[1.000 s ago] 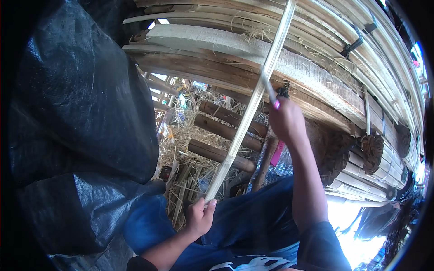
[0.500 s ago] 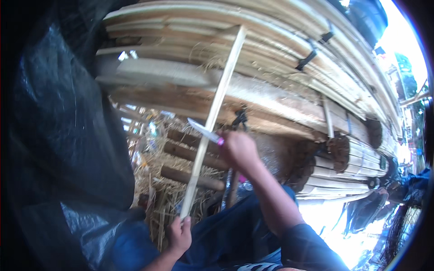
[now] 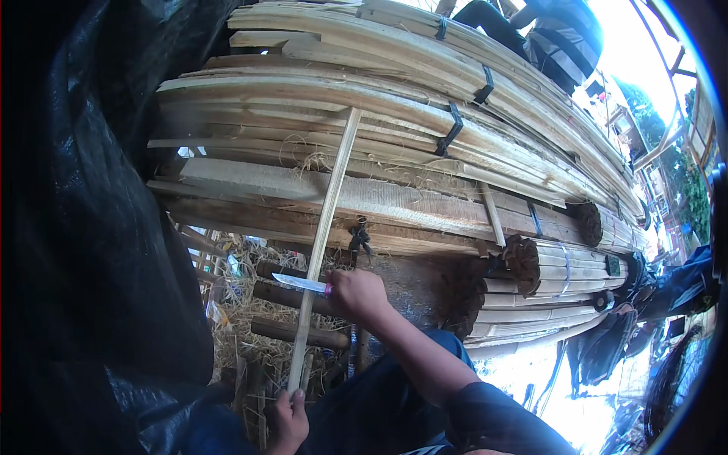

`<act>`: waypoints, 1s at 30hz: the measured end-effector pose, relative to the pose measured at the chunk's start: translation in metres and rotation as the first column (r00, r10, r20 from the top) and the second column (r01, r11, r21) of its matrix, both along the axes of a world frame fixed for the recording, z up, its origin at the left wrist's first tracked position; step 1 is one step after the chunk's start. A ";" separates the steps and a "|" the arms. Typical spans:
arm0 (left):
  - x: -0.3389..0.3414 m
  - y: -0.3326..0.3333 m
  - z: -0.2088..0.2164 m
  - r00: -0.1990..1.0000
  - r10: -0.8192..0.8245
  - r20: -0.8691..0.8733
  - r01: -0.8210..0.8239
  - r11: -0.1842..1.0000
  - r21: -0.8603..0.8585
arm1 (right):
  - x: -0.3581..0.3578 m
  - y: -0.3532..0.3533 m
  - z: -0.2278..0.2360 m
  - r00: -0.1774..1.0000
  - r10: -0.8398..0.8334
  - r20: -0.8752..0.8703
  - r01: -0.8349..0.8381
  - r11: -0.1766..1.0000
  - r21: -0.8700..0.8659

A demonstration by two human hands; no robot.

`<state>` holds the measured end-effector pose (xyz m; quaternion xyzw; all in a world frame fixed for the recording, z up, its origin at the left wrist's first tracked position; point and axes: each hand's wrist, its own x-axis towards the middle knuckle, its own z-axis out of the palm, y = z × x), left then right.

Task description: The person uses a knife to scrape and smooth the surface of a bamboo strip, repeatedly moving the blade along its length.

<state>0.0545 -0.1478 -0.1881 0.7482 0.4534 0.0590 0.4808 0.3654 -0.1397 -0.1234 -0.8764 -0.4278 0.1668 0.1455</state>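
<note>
A long, pale wooden strip [image 3: 331,193] slants up and away from me, its far end over the stacked lengths of wood. My left hand [image 3: 288,421] is closed around its near end, thumb on top. In my right hand [image 3: 358,294] is a knife [image 3: 299,282] with a pink handle, mostly covered by my fingers. Its bright blade lies across the strip, tip pointing left, below the strip's middle. I cannot tell how deeply the edge touches the wood.
Stacked wooden lengths [image 3: 394,106] with black ties fill the far side. Tied bundles of slats [image 3: 569,269] lie at the right. Brown poles [image 3: 299,334] and straw-like shavings [image 3: 235,303] are below. Black plastic sheeting [image 3: 129,227] hangs at the left. A person [image 3: 561,38] is beyond the stack.
The knife has moved down the strip toward my left hand, and its blade lies flatter across it. The whole view has shifted, showing more of the stack's far side and the person.
</note>
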 end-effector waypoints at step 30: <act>-0.012 -0.008 0.032 0.999 -0.019 0.038 0.016 0.998 0.067 | -0.009 -0.001 0.021 0.998 -0.007 0.061 0.002 0.997 0.078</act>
